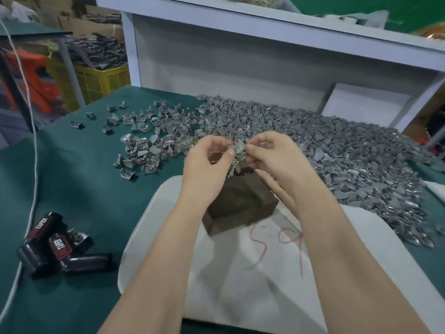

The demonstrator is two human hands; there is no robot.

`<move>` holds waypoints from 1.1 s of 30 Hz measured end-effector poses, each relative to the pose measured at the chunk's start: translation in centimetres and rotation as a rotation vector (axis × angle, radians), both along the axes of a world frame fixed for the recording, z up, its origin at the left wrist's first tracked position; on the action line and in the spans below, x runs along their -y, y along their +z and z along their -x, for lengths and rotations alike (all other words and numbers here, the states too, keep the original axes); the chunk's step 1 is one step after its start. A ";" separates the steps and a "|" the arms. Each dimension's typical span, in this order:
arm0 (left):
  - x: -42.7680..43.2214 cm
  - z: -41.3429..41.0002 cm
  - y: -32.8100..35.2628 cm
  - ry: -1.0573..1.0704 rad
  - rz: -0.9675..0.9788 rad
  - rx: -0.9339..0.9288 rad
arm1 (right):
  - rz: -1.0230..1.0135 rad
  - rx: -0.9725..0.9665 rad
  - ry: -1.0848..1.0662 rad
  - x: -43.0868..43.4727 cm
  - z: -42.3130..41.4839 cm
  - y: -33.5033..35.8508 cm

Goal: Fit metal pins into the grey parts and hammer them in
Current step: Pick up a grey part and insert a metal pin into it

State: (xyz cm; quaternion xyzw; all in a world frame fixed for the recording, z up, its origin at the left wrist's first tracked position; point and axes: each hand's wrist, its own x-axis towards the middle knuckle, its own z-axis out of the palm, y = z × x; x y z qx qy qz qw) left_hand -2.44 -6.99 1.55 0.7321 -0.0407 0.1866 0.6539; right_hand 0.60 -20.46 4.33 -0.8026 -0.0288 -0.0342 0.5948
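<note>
Above the block (240,203), my two hands meet on one grey part (238,148). My left hand (207,162) pinches it between thumb and forefinger. My right hand (272,155) has its fingertips curled onto the part's other side. Whether a pin sits under those fingertips is too blurred to tell.

I judge this to be the fitting step, with nothing hammered yet on this part. Next, the pin must go straight into its hole. Then the part goes down flat on the block, and one hand has to come free for the hammer, which I cannot plainly make out.

Room is uneven. On my right the pile (349,160) runs right up to the cloth (265,285) and touches its edge, so a wide elbow would scatter it. Loose parts (144,143) lie beyond the block to the left. The cloth between the block and me is bare and good for setting things down. A black tool (60,244) and a cord (33,150) lie well off to the left on the mat (79,184). A shelf (240,56) closes off the back.
</note>
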 end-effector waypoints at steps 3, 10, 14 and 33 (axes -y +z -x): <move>1.0 0.4 -0.6 -0.073 -0.358 -0.019 | -0.067 -0.005 -0.019 1.8 2.4 -0.8; 1.3 1.1 -0.7 -0.102 -0.689 -0.137 | 0.005 0.010 -0.090 2.3 3.7 -3.0; 1.2 1.1 -0.7 -0.094 -0.702 -0.139 | -0.016 0.008 -0.073 2.6 3.6 -3.4; 1.8 0.9 -0.3 -0.104 -0.461 0.085 | -0.573 -0.057 -0.008 1.0 3.6 -3.4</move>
